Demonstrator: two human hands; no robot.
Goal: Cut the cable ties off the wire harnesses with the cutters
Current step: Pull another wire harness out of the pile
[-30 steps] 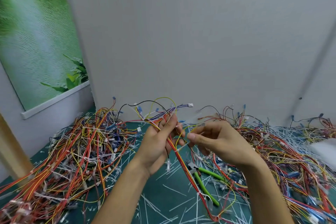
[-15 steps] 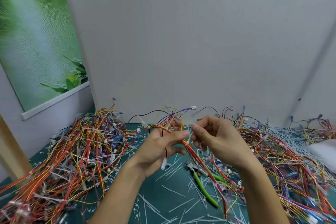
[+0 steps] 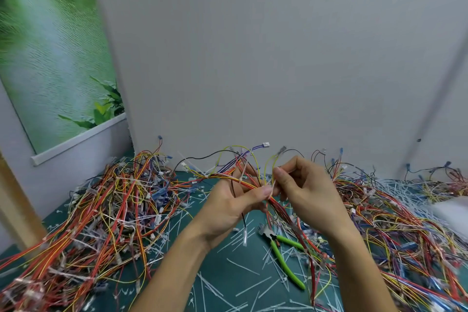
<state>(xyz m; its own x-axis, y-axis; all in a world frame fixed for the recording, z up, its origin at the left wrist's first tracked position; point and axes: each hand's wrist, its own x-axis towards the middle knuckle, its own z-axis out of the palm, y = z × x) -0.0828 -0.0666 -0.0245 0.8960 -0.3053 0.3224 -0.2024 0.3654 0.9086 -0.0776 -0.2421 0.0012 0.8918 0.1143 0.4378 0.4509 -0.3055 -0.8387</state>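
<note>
Cutters [image 3: 281,258] lie on the mat [image 3: 228,278] just below the hands, where they lay a second ago, set down, I'd guess, to free both hands. Above them the left hand [image 3: 228,210] clamps the harness [image 3: 220,175] under its thumb while the right hand [image 3: 304,190] pinches a white tie [image 3: 273,185] beside it, likely tugging it clear. The left thumb, earlier pointing up the wires, now lies across them, with wire piles [image 3: 114,210] behind

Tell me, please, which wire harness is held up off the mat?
The harness pinched between left hand and right hand; the left heap and right heap lie on the green mat.
</note>
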